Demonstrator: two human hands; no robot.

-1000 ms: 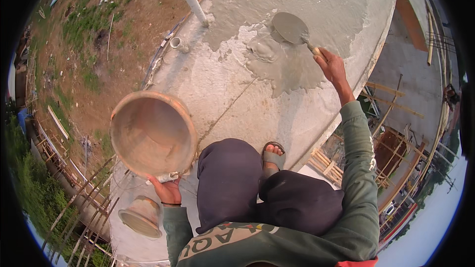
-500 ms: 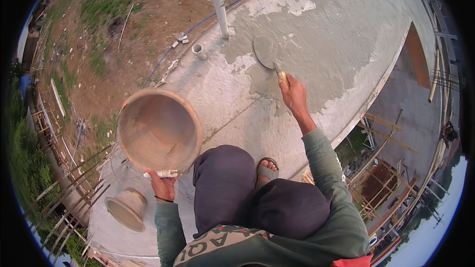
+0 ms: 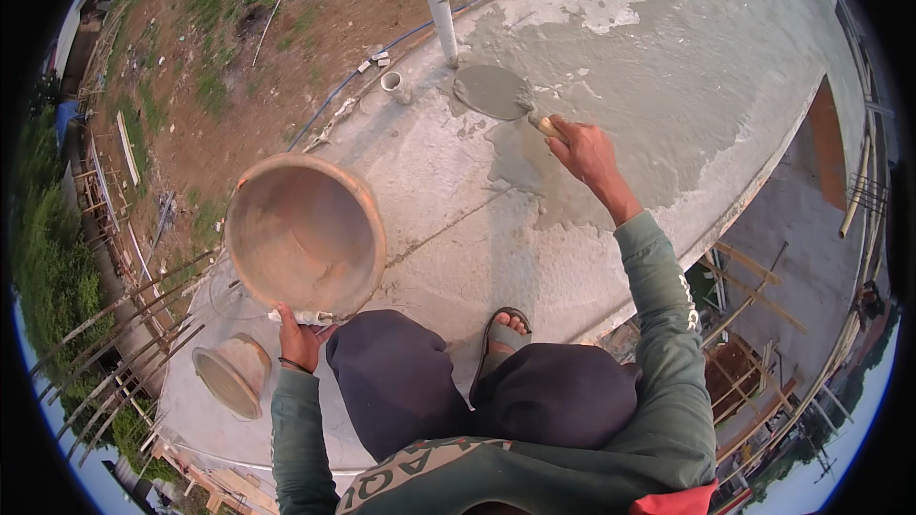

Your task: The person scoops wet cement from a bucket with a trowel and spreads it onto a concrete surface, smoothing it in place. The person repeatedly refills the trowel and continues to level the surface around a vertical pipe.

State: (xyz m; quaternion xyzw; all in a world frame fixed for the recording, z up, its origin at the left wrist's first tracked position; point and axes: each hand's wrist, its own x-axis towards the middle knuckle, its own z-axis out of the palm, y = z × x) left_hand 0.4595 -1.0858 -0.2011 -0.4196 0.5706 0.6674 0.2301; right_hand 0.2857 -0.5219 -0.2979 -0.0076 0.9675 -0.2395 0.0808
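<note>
My right hand (image 3: 587, 158) is closed round the wooden handle of a round-bladed trowel (image 3: 489, 92). Its blade lies flat on wet grey cement (image 3: 637, 105) spread over the slab, close to the foot of a white pole (image 3: 436, 2). At the lower left, my left hand (image 3: 298, 341) grips the white-wrapped handle of a large bucket (image 3: 307, 236). The bucket's mouth faces up toward me, and cement residue coats its inner wall. A smaller bucket (image 3: 232, 377) lies on its side below that hand.
A short pipe stub (image 3: 394, 87) rises beside the pole. Bare soil borders the slab (image 3: 458, 248) on the left, with a blue hose along that edge. On the right the slab ends above a lower level with timber framing (image 3: 749, 286). Thin rods (image 3: 114, 362) stick out at the lower left.
The trowel has swept left across the cement toward the pole, its blade now turned sideways. My left hand still holds the bucket, and my knees have shifted slightly.
</note>
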